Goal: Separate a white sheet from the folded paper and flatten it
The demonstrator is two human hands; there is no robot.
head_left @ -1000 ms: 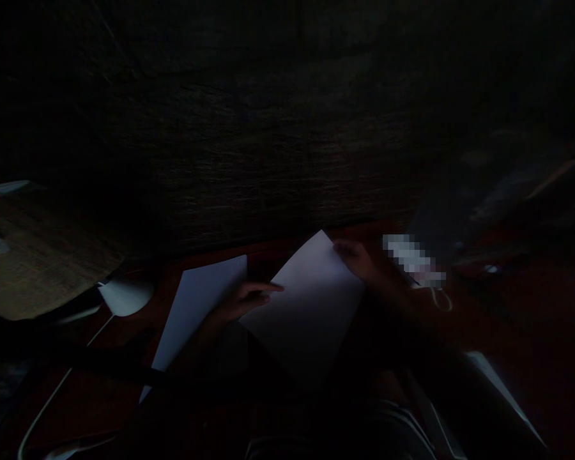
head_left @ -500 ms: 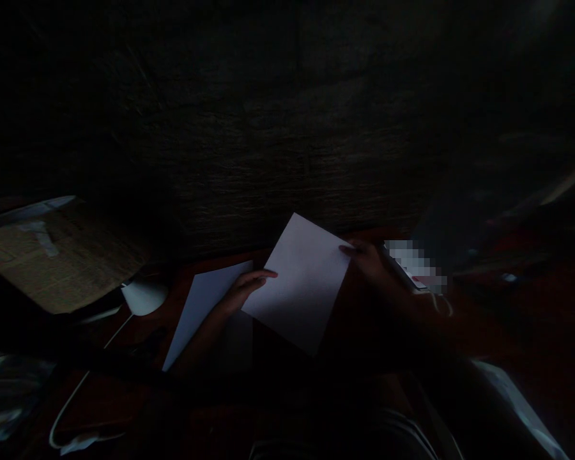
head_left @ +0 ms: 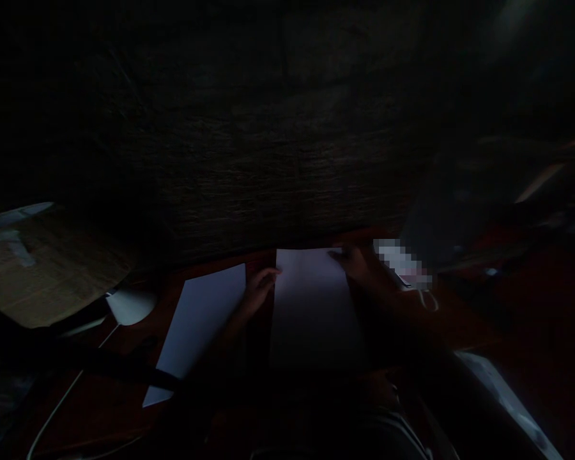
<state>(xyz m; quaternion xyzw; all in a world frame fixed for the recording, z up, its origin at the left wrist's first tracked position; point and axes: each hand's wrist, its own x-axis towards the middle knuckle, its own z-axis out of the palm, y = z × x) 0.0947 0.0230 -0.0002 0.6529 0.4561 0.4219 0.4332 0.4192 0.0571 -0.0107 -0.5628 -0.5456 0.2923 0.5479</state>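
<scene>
The scene is very dark. A white sheet of paper (head_left: 311, 313) lies square in front of me on a reddish-brown table (head_left: 464, 319). My left hand (head_left: 261, 287) grips the sheet's upper left corner with curled fingers. At the upper right corner, my right hand (head_left: 352, 263) pinches the paper's edge. A second white sheet (head_left: 199, 329) lies slanted on the table just left of my left hand.
A small white rounded object (head_left: 130, 305) with a white cable (head_left: 62, 399) sits at the left. Behind it lies a brown cardboard piece (head_left: 43, 268). A blurred-out white item (head_left: 402, 263) rests right of my right hand. A dark wall rises behind the table.
The sheet was raised and tilted between both hands; now it is turned straight and lowered to the table. Both hands stayed at its upper corners.
</scene>
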